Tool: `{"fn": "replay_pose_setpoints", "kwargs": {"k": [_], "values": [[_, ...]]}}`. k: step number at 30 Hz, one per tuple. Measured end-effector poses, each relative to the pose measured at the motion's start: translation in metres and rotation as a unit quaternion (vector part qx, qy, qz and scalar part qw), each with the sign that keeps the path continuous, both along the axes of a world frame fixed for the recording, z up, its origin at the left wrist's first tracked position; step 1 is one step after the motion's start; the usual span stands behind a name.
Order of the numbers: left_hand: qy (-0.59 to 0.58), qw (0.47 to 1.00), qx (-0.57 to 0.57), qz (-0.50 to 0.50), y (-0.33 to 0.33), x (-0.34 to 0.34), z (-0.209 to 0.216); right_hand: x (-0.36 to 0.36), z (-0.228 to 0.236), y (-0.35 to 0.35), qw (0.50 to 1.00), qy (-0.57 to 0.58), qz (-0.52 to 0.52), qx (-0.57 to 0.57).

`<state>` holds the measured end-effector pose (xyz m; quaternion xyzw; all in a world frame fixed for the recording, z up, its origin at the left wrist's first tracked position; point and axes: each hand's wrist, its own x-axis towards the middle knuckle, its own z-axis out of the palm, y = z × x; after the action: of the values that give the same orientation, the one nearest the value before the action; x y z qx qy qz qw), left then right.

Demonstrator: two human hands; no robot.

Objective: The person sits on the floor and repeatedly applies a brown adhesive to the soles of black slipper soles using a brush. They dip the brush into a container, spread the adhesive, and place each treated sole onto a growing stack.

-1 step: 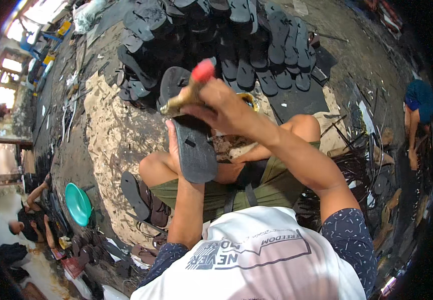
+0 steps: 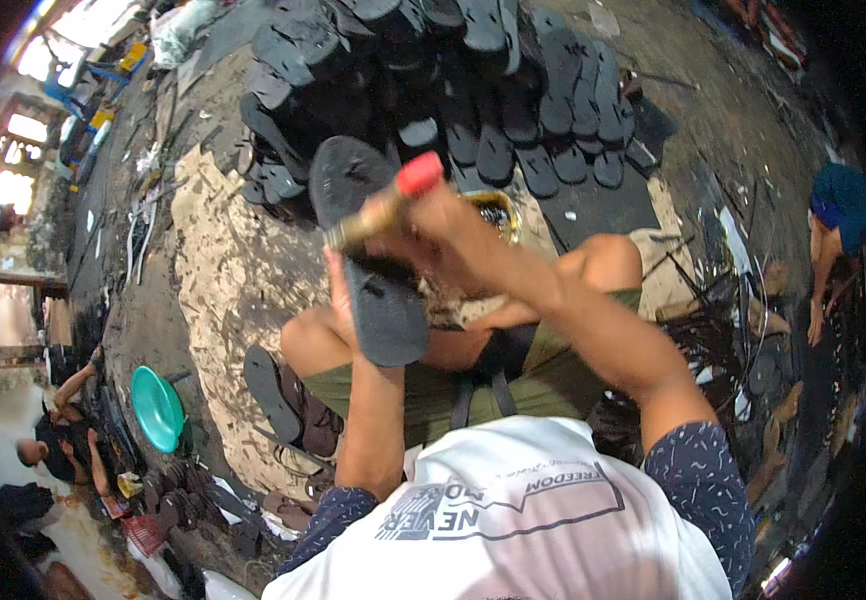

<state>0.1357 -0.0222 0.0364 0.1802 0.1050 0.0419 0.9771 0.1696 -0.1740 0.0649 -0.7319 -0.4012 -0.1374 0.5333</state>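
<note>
My left hand [image 2: 341,305] grips a black flip-flop sole [image 2: 389,320] from its left side, holding it upright above my lap. The sole has small strap holes and a dark, textured face. My right hand [image 2: 428,230], smeared by motion, is closed round a tan-handled tool with a red end [image 2: 419,175]. Its metallic end lies across the middle of the sole; blur hides the tool's exact kind and whether it touches. A yellow-rimmed pot [image 2: 500,212] with dark brown contents sits just beyond my right wrist, partly covered by it.
A large heap of black flip-flop soles [image 2: 488,140] lies ahead. Stained tan sheeting [image 2: 208,300] covers the ground at left, near a green basin [image 2: 157,410]. Dark strips [image 2: 693,370] are piled to my right. Other people sit at far left and far right [image 2: 840,200].
My right hand and the tool have shifted slightly nearer to me and to the right. The sole has tilted a little, while my left hand keeps hold of it.
</note>
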Motion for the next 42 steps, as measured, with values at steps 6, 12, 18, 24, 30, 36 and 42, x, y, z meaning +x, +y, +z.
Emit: {"fn": "replay_pose_setpoints", "kwargs": {"k": [6,12,18,24,30,36,42], "values": [[0.025,0.996,0.075,0.043,-0.005,0.001,0.038,0.004,-0.028,0.004,0.992,0.096,-0.037,0.073],[-0.028,0.989,0.139,-0.046,0.052,0.032,0.029,-0.032,-0.037,0.016,0.989,0.145,0.023,0.0],[-0.018,0.985,0.165,-0.056,0.236,0.069,-0.05,-0.004,0.02,-0.042,0.886,0.379,-0.162,0.215],[0.3,0.947,0.085,0.07,0.29,-0.018,-0.103,-0.001,-0.03,-0.122,0.86,0.311,-0.359,0.188],[0.193,0.949,0.238,0.079,0.309,-0.031,-0.131,-0.012,-0.032,-0.136,0.837,0.32,-0.405,0.182],[0.284,0.873,0.394,0.045,0.339,0.091,-0.142,0.012,-0.019,-0.1,0.871,0.318,-0.333,0.172],[0.285,0.655,0.696,0.077,0.295,0.027,-0.097,-0.01,-0.017,-0.142,0.824,0.366,-0.42,0.103]]}}
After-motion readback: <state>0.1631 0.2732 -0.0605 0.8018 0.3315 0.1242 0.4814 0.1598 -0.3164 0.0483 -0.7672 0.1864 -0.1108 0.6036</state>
